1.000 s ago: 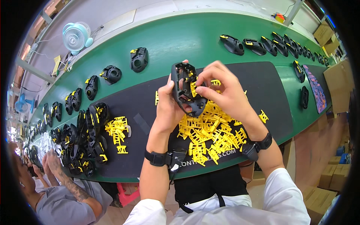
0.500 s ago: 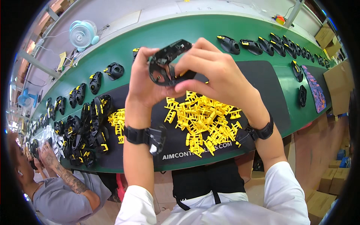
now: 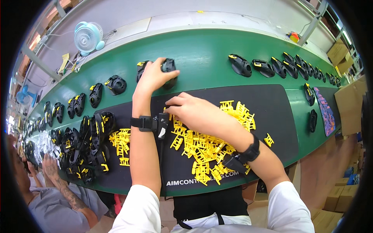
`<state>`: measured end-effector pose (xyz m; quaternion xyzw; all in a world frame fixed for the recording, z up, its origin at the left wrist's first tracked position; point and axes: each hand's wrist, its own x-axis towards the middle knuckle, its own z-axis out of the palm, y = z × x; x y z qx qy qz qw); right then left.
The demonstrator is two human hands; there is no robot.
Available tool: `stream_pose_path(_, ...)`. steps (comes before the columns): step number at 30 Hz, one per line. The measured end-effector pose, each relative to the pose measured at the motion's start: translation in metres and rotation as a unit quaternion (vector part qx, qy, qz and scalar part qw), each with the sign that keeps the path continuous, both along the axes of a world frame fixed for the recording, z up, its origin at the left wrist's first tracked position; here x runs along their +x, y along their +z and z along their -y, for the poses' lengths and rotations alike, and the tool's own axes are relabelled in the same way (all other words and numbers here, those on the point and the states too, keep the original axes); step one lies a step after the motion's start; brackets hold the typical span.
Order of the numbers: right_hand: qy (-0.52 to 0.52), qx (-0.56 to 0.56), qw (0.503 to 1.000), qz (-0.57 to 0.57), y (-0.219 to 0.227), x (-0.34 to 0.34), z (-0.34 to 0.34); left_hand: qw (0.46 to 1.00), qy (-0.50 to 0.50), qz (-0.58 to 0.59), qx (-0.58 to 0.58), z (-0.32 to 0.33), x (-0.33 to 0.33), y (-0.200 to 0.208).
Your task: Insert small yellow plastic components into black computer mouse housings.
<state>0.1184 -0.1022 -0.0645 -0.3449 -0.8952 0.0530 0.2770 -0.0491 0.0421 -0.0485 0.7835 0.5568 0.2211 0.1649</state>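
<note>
My left hand (image 3: 154, 77) is at the back of the green table, its fingers and thumb around a black plastic shell (image 3: 169, 82). Another black shell with a yellow part (image 3: 140, 70) stands just left of that hand, partly covered by it. My right hand (image 3: 194, 112) is over the back left edge of a pile of small yellow plastic pieces (image 3: 210, 145). Its fingertips are pinched together, with a bit of yellow piece (image 3: 164, 110) showing at them. The pile lies on a black mat (image 3: 278, 128).
Black shells with yellow parts (image 3: 87, 132) are heaped on the left. More shells (image 3: 240, 65) stand in rows along the green table (image 3: 202, 46). A light blue fan (image 3: 87, 37) is at the back left. A co-worker's tattooed arm (image 3: 70, 194) reaches in from the left.
My hands have parted. The left has carried the black shell back and down to the table; the right has let go of it and moved down to the yellow pieces.
</note>
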Motion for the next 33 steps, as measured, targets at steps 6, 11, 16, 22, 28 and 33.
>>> stream_pose_path(6,-0.014,-0.047,0.998,0.032,-0.002,0.001,-0.006,0.998,0.034,-0.016,-0.053,-0.001,-0.009,-0.006)
stream_pose_path(11,0.007,-0.074,0.997,0.024,-0.004,0.002,-0.005,0.997,0.064,0.029,-0.040,0.017,-0.010,0.028)
stream_pose_path(16,-0.016,-0.104,0.994,-0.041,0.002,0.014,-0.010,0.997,0.061,0.040,-0.014,0.013,-0.013,0.030)
stream_pose_path(22,-0.276,-0.153,0.942,-0.111,0.034,0.122,-0.042,0.995,0.052,0.014,0.088,0.020,-0.018,0.031)
stream_pose_path(28,-0.398,-0.125,0.908,-0.041,-0.005,0.202,-0.046,0.990,-0.047,0.115,0.068,0.043,0.032,0.044)
stream_pose_path(33,-0.354,-0.126,0.923,-0.081,0.005,0.167,-0.051,0.995,-0.069,0.065,0.025,0.042,0.040,0.025)
